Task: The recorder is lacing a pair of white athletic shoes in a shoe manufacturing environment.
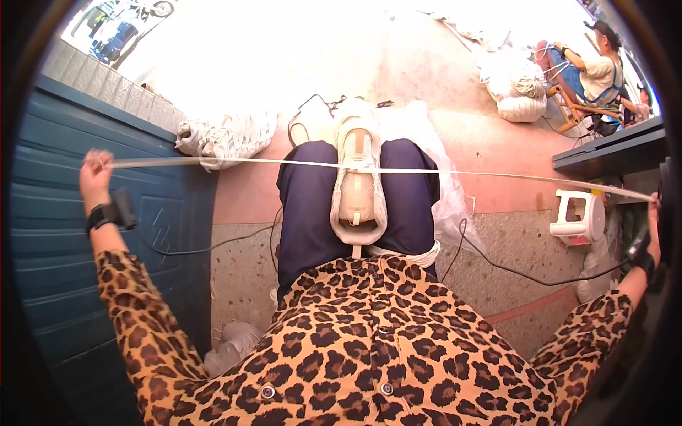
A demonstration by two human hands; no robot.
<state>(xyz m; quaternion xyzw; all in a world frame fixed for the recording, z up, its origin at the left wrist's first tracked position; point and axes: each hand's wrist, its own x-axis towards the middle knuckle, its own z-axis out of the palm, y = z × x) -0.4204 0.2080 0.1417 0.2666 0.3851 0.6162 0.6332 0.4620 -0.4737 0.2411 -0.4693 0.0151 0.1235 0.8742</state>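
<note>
A: Where is the flat white cord [455,172]?
B: Stretched taut left to right, crossing a pale mesh shoe upper [359,183] on the lap.
A: Grips?
B: Left hand [94,175] closes on its far-left end; right hand [651,231] pinches the right end. White plastic stool [579,216] stands right.

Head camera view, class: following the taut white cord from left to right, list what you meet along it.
Left hand gripping the cord's end → bundle of white woven sacks → pale shoe upper on the lap → white plastic stool → right hand at the frame's edge.
</note>
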